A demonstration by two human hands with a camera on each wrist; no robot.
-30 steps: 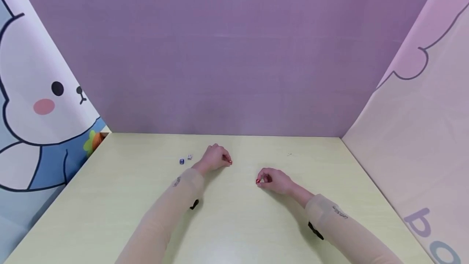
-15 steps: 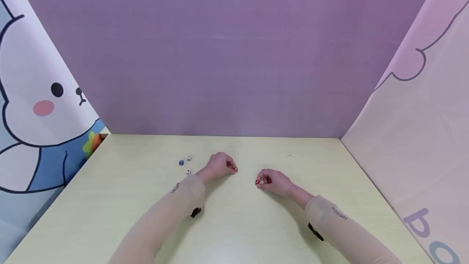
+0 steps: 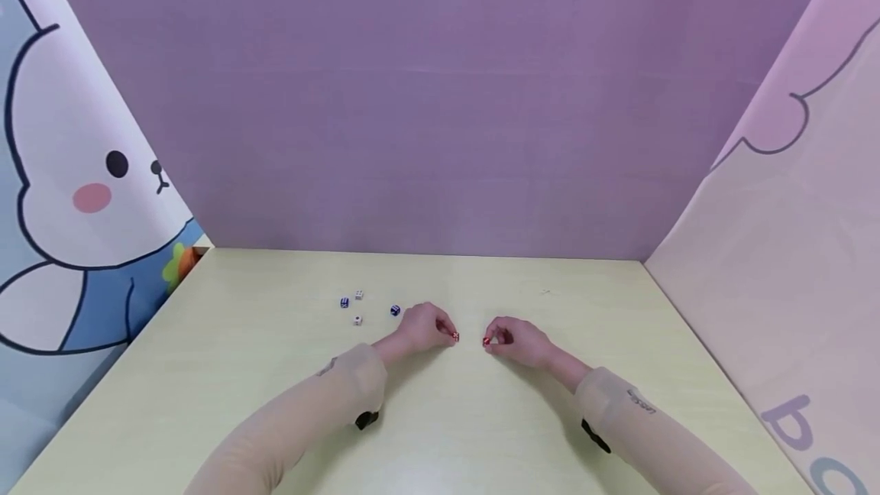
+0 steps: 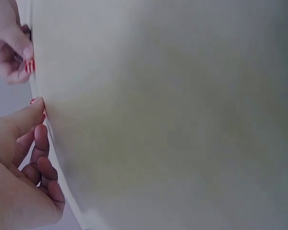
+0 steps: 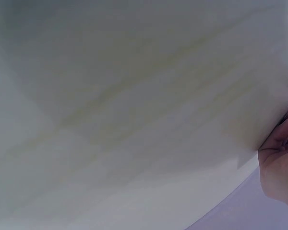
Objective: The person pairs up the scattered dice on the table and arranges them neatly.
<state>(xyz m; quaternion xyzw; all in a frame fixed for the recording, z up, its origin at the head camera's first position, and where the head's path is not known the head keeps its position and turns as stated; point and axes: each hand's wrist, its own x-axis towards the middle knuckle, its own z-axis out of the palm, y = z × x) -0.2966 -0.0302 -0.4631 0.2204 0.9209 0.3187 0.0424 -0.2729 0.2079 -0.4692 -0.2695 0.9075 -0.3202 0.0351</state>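
Just two red cubes between bare fingers — pale, smooth tabletop below.

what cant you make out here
Left wrist view: most of the red die in the left hand, hidden by that hand.
Right wrist view: part of the right hand, cut off by the right edge.
Head view: pips on the blue die nearest the left hand, too small to count.
Head view: faint mark on the table, too small to identify.

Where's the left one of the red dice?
In the head view, below centre: the left hand pinches that small red cube with white markings, left of the other red die in the right hand.
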